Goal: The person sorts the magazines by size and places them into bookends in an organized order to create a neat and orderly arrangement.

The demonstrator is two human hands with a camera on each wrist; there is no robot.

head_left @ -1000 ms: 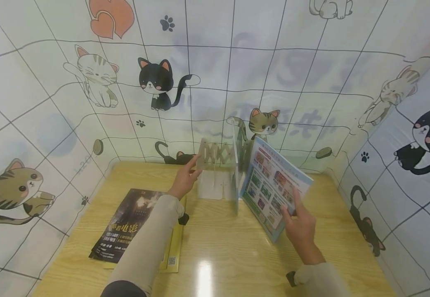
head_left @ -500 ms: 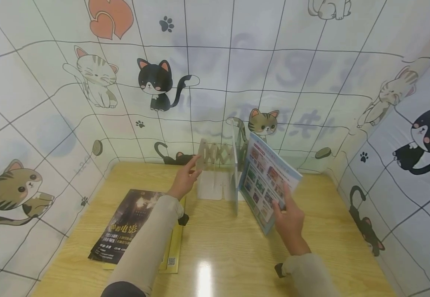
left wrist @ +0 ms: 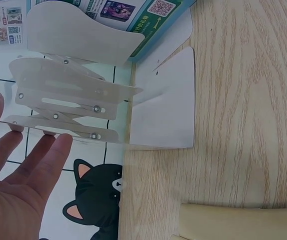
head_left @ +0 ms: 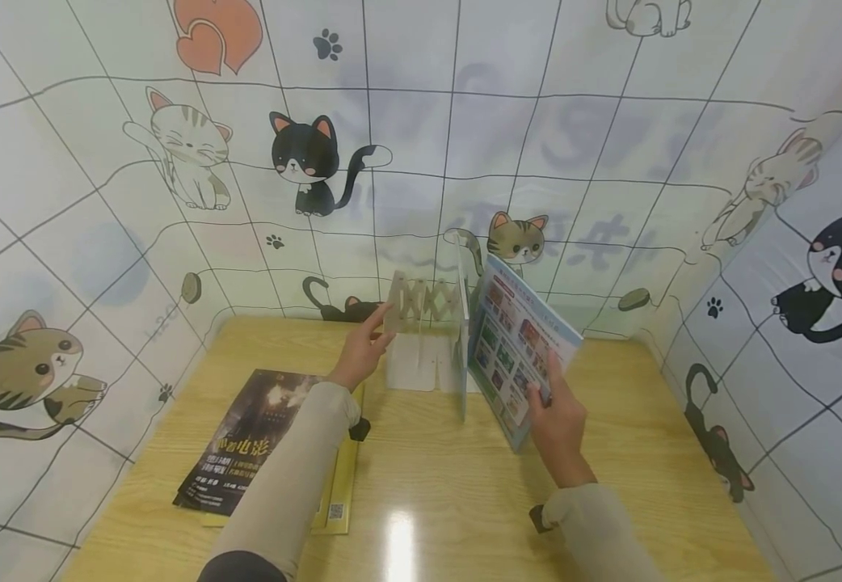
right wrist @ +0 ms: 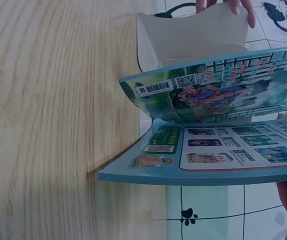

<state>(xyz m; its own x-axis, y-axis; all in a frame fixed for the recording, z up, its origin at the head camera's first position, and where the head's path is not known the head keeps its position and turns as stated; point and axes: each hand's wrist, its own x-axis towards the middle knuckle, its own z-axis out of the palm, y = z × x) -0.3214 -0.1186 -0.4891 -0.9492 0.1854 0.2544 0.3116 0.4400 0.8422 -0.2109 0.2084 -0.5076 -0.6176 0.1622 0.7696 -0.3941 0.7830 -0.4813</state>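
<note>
My left hand (head_left: 359, 353) pinches the left end plate of a pale expanding bookrack (head_left: 411, 368), the thumb on one side and the fingers on the other in the left wrist view. In my right hand (head_left: 561, 432) is a thin blue-edged book (head_left: 519, 347) with rows of small pictures on its cover, gripped by its near edge, thumb on one face and fingers on the other. The book tilts to the right. Just left of it, a second book (right wrist: 223, 92) with a barcode stands upright in the rack. The two books lean close together at their far edges.
On the left of the wooden table (head_left: 421, 461) lies a dark printed booklet (head_left: 246, 453) over yellow ones (head_left: 341, 493), partly covered by my left sleeve. A cat-patterned cloth wall (head_left: 421, 162) closes off the back and both sides.
My right hand has brought the held book leftward and a little farther back, nearer the standing book. My left hand has stayed on the rack's end plate.
</note>
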